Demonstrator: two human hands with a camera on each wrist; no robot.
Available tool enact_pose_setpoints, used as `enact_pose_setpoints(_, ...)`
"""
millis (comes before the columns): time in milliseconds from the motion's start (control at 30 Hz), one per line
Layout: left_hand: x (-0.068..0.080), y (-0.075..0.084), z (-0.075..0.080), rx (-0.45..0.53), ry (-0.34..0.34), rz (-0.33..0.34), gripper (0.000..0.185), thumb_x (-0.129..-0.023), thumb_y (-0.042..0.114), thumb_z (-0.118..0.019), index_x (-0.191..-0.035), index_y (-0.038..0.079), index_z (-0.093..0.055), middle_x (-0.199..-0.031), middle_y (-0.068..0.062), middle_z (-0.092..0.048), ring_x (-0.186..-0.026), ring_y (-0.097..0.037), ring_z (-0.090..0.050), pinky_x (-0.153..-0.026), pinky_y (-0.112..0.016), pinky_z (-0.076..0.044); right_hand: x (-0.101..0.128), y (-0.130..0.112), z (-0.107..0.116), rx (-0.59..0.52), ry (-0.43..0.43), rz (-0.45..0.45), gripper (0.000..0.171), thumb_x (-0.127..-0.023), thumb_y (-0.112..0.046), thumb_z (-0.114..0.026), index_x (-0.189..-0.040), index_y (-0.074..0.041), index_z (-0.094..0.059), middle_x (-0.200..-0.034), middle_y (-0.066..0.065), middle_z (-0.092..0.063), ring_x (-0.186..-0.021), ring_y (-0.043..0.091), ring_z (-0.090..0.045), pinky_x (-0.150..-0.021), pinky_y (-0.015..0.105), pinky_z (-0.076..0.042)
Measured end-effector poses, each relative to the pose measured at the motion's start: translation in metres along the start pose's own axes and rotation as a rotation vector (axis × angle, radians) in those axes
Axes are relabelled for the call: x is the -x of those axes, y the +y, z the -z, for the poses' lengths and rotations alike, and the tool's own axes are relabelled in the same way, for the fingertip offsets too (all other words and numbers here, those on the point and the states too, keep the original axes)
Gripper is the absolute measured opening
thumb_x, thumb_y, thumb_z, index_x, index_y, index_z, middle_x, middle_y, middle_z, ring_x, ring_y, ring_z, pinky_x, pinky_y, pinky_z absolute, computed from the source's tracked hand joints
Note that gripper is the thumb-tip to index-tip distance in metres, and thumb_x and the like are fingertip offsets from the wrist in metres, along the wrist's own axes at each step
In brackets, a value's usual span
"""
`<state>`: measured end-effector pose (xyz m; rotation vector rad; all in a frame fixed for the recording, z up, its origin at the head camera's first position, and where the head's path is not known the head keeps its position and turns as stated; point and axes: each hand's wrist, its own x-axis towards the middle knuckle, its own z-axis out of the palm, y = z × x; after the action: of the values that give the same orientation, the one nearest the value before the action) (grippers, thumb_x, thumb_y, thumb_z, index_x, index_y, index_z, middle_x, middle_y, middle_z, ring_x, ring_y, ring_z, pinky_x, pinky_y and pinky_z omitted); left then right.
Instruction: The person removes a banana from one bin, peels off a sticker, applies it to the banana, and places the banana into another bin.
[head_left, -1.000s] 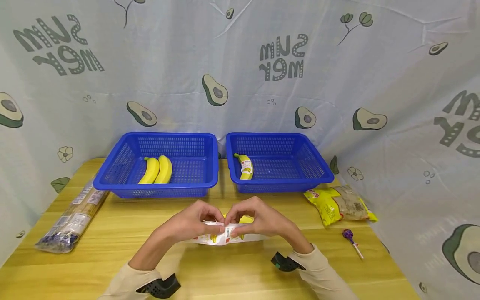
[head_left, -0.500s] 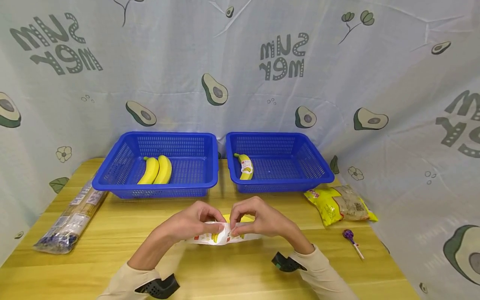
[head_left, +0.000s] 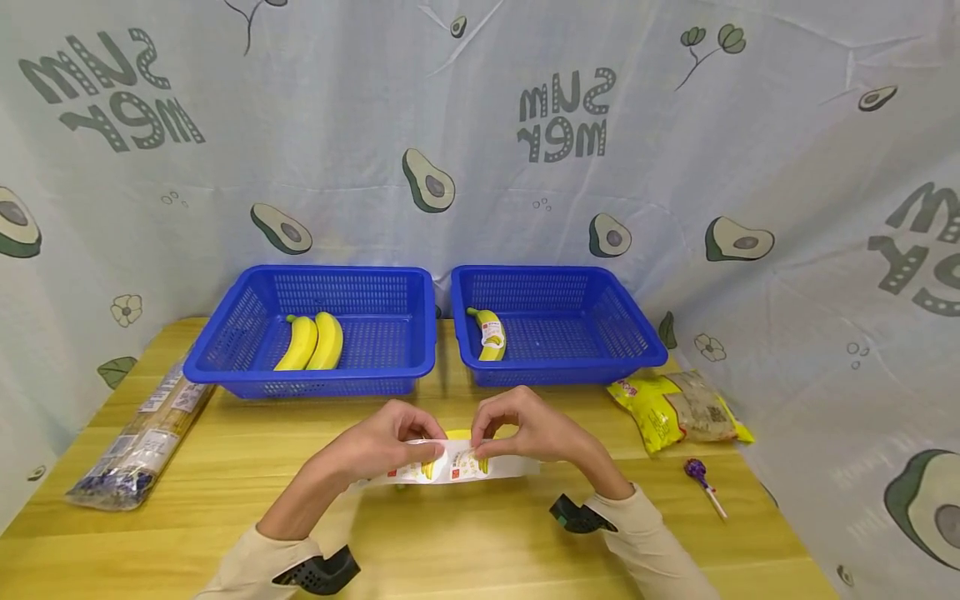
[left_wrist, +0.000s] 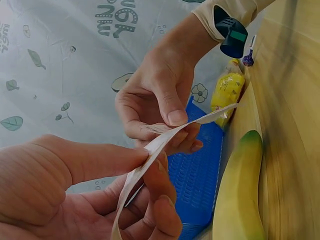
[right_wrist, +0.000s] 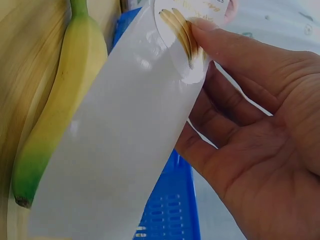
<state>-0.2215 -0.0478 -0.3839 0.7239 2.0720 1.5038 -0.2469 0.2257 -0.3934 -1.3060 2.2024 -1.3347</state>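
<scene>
A white strip of banana-print stickers (head_left: pixel 517 467) is stretched between both hands over the table. My left hand (head_left: pixel 386 442) pinches the strip left of its middle, thumb in front. With thumb and fingertips, my right hand (head_left: pixel 528 432) pinches it at a sticker (right_wrist: pixel 180 32); bare glossy backing runs on from there. In the left wrist view the strip appears nearly edge-on, with both hands' fingers close together. Below and behind it, a yellow banana (left_wrist: pixel 240 195) with green at its tip lies on the table, mostly hidden in the head view.
Two bananas (head_left: pixel 325 342) lie in the left blue basket (head_left: pixel 311 387). The right blue basket (head_left: pixel 562 375) contains one banana (head_left: pixel 491 333) with a sticker. A yellow packet (head_left: pixel 678 412) and a lollipop (head_left: pixel 697 471) are at right; a long clear package (head_left: pixel 146 442) lies at left.
My right hand has moved slightly right and up, away from the left hand. The strip between them now lies flatter, with more of its stickers showing.
</scene>
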Motion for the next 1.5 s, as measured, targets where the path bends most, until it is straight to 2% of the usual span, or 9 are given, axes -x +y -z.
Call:
enact_pose_setpoints(133,0.0,-0.003,-0.001,-0.015,0.019,-0.01,0.007,-0.101,0.003,-0.071,-0.101,-0.003,-0.075,-0.086,0.0,-0.069,-0.078,-0.013,-0.058,-0.07,-0.024,-0.048,0.001,0.004,0.003,0.021,-0.006,-0.021,0.007,-0.093,-0.001,-0.083,-0.093,-0.002,-0.077,-0.09,0.009,-0.075,-0.084,0.01,-0.07,-0.08,0.039,-0.066)
enact_pose_setpoints(367,-0.002,-0.007,-0.003,-0.082,0.038,-0.032,0.006,-0.1,0.003,-0.073,-0.099,-0.003,-0.074,-0.084,-0.001,-0.068,-0.074,-0.012,-0.057,-0.062,-0.022,-0.046,0.002,0.006,0.006,0.063,0.003,-0.01,0.007,-0.094,-0.001,-0.082,-0.091,-0.004,-0.077,-0.091,0.007,-0.075,-0.085,0.009,-0.069,-0.078,0.036,-0.066)
enact_pose_setpoints(600,-0.004,-0.011,-0.006,-0.16,0.084,-0.032,0.005,-0.098,0.001,-0.075,-0.093,0.0,-0.074,-0.08,0.0,-0.066,-0.071,-0.011,-0.058,-0.063,-0.022,-0.048,0.003,0.006,0.009,0.082,0.013,-0.032,0.006,-0.096,-0.005,-0.081,-0.091,-0.007,-0.078,-0.099,0.006,-0.075,-0.093,0.012,-0.069,-0.083,0.038,-0.065)
enact_pose_setpoints(800,-0.005,-0.011,-0.013,-0.242,0.117,-0.006,0.008,-0.096,0.0,-0.077,-0.089,0.003,-0.074,-0.078,0.002,-0.064,-0.069,-0.011,-0.057,-0.062,-0.023,-0.048,0.005,0.001,0.012,0.098,0.019,-0.051,0.007,-0.095,-0.004,-0.083,-0.091,-0.007,-0.077,-0.104,0.015,-0.074,-0.094,0.013,-0.069,-0.086,0.041,-0.065)
enact_pose_setpoints(1033,-0.009,-0.018,-0.023,-0.235,0.059,-0.03,0.009,-0.095,-0.002,-0.077,-0.087,0.002,-0.074,-0.075,0.002,-0.065,-0.067,-0.008,-0.058,-0.061,-0.022,-0.05,0.006,0.0,0.013,0.071,0.014,-0.05,0.007,-0.096,-0.003,-0.081,-0.092,-0.005,-0.076,-0.104,0.018,-0.074,-0.094,0.013,-0.07,-0.085,0.04,-0.065)
enact_pose_setpoints(1200,-0.012,-0.026,-0.033,-0.233,0.006,-0.036,0.018,-0.095,-0.003,-0.076,-0.079,0.001,-0.069,-0.075,0.001,-0.066,-0.067,-0.01,-0.059,-0.062,-0.023,-0.051,0.006,0.001,0.014,0.06,0.007,-0.059,0.007,-0.097,-0.003,-0.08,-0.093,-0.005,-0.074,-0.094,0.008,-0.075,-0.087,0.014,-0.071,-0.08,0.038,-0.065)
enact_pose_setpoints(1333,-0.013,-0.031,-0.044,-0.263,-0.003,0.001,0.016,-0.094,-0.003,-0.077,-0.082,0.003,-0.07,-0.079,0.0,-0.068,-0.07,-0.013,-0.061,-0.063,-0.026,-0.052,0.007,0.0,0.014,0.057,0.004,-0.101,0.007,-0.097,-0.003,-0.08,-0.093,-0.005,-0.074,-0.087,0.004,-0.076,-0.079,0.018,-0.073,-0.078,0.04,-0.065)
enact_pose_setpoints(1500,-0.012,-0.032,-0.057,-0.347,-0.004,0.015,0.015,-0.092,-0.001,-0.082,-0.082,0.007,-0.073,-0.073,0.004,-0.067,-0.064,-0.009,-0.06,-0.061,-0.025,-0.052,0.007,0.001,0.012,0.055,0.006,-0.134,0.006,-0.097,-0.003,-0.08,-0.094,-0.004,-0.074,-0.087,0.003,-0.075,-0.078,0.014,-0.072,-0.077,0.04,-0.065)
